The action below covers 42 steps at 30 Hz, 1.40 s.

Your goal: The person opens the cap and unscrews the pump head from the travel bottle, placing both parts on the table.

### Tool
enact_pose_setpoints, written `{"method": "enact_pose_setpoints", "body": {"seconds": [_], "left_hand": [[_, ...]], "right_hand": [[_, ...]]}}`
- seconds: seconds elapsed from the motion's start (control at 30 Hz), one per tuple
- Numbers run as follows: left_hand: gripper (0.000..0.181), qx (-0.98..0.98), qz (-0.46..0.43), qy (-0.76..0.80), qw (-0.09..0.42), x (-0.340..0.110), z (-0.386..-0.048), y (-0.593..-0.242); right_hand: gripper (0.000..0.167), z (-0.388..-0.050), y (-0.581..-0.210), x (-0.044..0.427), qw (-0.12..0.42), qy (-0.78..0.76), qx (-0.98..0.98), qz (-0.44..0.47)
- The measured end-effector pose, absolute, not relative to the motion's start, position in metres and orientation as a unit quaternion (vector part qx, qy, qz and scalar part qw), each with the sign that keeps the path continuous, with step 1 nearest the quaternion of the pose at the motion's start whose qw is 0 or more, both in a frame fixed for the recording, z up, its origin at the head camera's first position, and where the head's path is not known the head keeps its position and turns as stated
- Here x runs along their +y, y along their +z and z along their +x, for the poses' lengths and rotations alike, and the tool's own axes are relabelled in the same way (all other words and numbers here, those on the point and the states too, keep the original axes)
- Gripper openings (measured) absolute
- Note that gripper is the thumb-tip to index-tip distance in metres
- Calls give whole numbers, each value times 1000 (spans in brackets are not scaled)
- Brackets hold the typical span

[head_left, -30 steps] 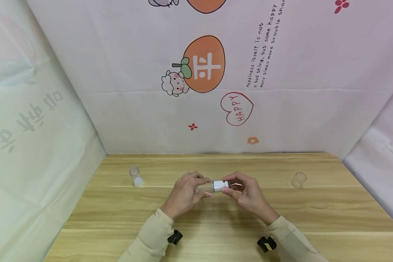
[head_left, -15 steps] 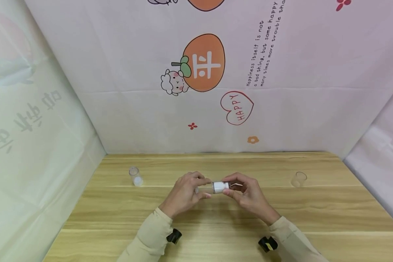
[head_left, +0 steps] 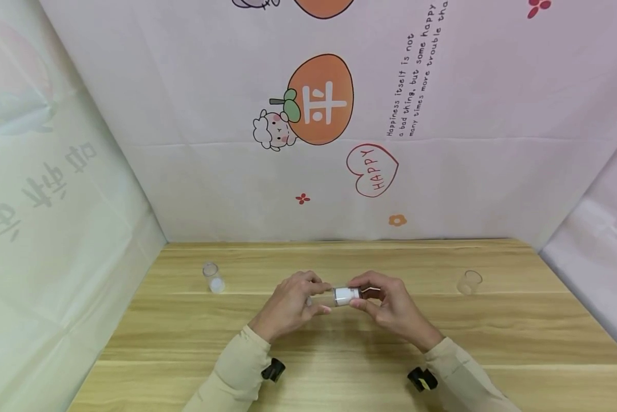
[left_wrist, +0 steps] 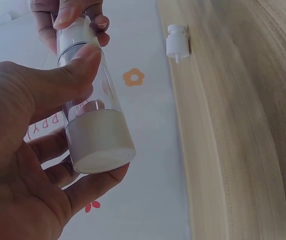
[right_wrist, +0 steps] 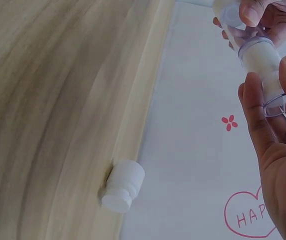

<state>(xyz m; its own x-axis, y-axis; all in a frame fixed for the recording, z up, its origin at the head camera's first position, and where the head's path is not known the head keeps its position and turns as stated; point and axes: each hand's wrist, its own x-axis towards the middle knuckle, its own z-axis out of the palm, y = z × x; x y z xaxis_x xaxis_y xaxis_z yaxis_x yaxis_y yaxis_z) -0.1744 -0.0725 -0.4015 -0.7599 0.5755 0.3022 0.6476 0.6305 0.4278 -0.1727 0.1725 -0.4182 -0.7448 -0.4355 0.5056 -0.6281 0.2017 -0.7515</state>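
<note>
Clear plastic, a cylindrical bottle with a white base (left_wrist: 101, 136) is held above the pale wood-grain table (head_left: 339, 366). The person's left hand (head_left: 289, 300) grips it between thumb and fingers; the right hand (head_left: 387, 300) pinches a white cylindrical piece (right_wrist: 261, 59) meeting its other end. Well apart, leftward, a small clear cylinder with a white bottom (head_left: 214, 279) rests on the table.

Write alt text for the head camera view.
A left hand and a right hand hold a clear and white bottle sideways over a wooden table. One small object sits at left, another at right, before a white cloth with cartoon prints.
</note>
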Motion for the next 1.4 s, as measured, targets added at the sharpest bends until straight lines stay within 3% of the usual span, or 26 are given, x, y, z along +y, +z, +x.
{"method": "enact_pose_setpoints", "body": {"seconds": [0.3,0.6,0.87,1.07,1.4], "left_hand": [[37,-886,-349,-303,41,-74,-176,-401],[37,-878,-362,-304,71,-76,-178,-401],[38,-896,-345,-260,107,-74,-173,-398],[38,-894,-354,-240,132,-72,-173,-401],[37,-881,-367,-243,172,-70,-174,-403]], "right_hand": [[30,-171,-417,173,104,515,-766,370],[34,-170,-419,172,140,514,-758,376],[38,-172,-416,170,111,506,-775,361],[39,-174,-416,168,151,441,-809,358],[37,-171,-418,166,185,463,-790,356]]}}
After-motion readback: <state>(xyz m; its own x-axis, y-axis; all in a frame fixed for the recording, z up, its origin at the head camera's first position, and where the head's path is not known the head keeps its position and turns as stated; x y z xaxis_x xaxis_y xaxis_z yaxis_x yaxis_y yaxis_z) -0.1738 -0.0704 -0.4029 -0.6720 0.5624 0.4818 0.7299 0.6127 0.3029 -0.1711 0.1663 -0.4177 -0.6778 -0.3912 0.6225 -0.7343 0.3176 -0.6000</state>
